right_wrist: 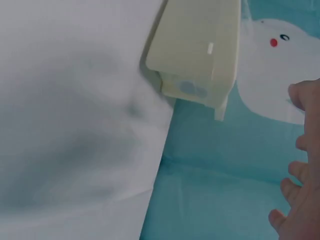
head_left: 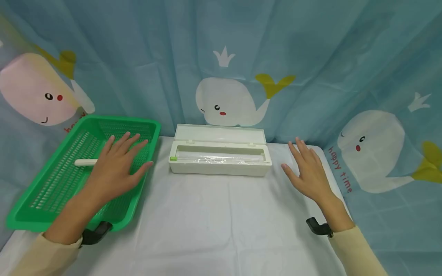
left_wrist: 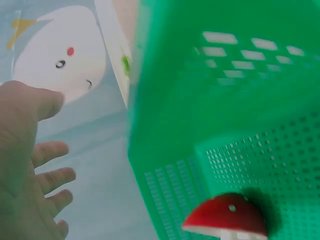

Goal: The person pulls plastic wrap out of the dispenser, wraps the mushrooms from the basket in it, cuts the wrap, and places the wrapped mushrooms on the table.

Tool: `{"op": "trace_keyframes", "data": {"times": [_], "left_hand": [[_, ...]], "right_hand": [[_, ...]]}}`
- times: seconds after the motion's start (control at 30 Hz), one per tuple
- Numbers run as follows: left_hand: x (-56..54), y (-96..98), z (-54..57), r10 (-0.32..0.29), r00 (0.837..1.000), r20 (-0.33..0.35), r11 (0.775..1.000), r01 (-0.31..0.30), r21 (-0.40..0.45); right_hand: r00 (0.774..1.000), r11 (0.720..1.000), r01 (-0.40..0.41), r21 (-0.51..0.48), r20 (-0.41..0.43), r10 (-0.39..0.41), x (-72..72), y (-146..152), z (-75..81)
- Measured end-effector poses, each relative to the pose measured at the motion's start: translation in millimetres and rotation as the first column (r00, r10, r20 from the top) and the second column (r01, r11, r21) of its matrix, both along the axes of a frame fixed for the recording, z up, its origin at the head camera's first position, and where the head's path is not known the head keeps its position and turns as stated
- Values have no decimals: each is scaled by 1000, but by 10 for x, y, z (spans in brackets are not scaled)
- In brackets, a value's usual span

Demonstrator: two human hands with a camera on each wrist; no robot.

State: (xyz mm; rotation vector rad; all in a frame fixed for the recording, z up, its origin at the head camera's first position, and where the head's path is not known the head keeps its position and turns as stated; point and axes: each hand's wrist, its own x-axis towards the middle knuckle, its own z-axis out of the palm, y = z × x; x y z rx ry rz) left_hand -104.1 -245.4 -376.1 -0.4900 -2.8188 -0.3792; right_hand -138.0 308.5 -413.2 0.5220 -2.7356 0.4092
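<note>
Fingers spread, my left hand (head_left: 115, 166) hovers over the green plastic basket (head_left: 20, 209) and holds nothing. In the basket lies a mushroom-shaped thing (left_wrist: 227, 212) with a red, white-spotted cap. Its white stem (head_left: 85, 162) shows in the head view, while the cap is hidden behind my left hand. A white cling film dispenser (head_left: 221, 168) stands at the back of the table with its lid (head_left: 221, 134) raised. Clear film on a roll (head_left: 221, 157) lies inside, and a green slider (head_left: 173, 158) sits at the left end. My right hand (head_left: 309, 172) is extended to the dispenser's right, holding nothing.
A white cloth (head_left: 193, 222) covers the table. Behind it and along both sides hangs a blue curtain (head_left: 138, 50) printed with whales. The basket takes up the table's left side. Each wrist carries a black camera mount (head_left: 319, 227).
</note>
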Motion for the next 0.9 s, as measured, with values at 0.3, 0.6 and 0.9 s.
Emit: {"op": "trace_keyframes", "data": {"times": [0.3,0.6,0.9], "left_hand": [[-9,350,16,-60,998,-25,998,60,6],[-56,720,-68,-79,997,21,995,78,62],[-64,828,-276,-44,998,-40,998,46,43]], "right_hand": [[994,996,-80,-48,-80,76,-12,-167,-86],[989,992,-117,-43,-98,112,6,-310,-140],[990,986,-126,-109,-70,119,-21,-485,-203]]}}
